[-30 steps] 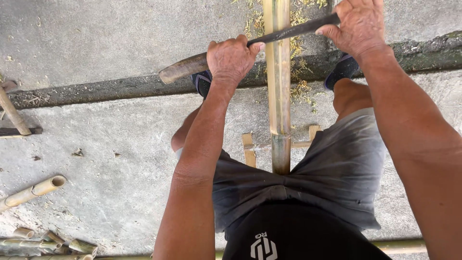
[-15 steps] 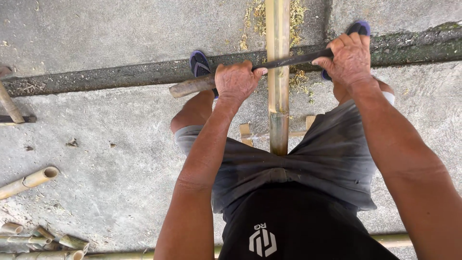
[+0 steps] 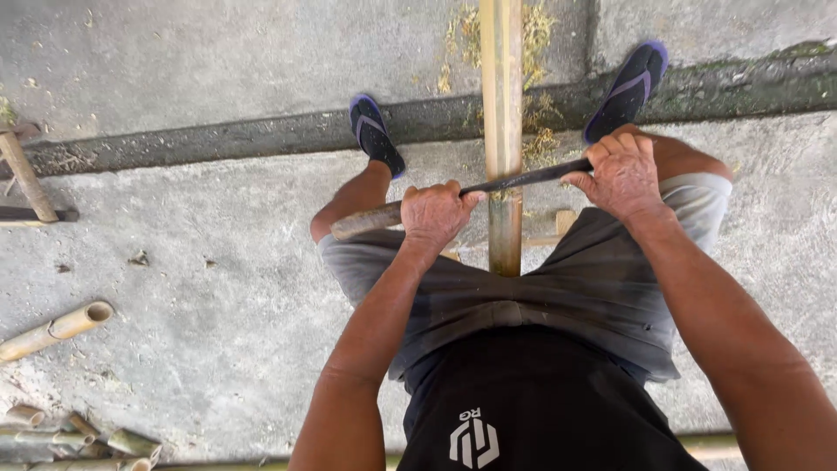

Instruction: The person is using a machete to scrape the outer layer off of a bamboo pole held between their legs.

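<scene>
Left hand [image 3: 436, 212] clenched around the wooden handle of a long dark blade [image 3: 514, 181]; right hand [image 3: 621, 173] gripping the blade's far end. Blade lies crosswise against the bamboo pole [image 3: 501, 131], touching it just above the person's lap. Pole runs straight away from the body between the knees, its near end resting at the grey shorts [image 3: 523, 288]. Against half a second ago, both hands and the blade sit nearer the body along the pole, and both blue sandals [image 3: 375, 131] now show in full, planted either side of the pole at a dark groove [image 3: 218, 139] in the concrete. Pale shavings [image 3: 532, 35] scattered around the pole further out. Open concrete to the left; a cut bamboo piece [image 3: 57, 330] and a heap of offcuts [image 3: 78, 436] lie well apart at the lower left edge.
</scene>
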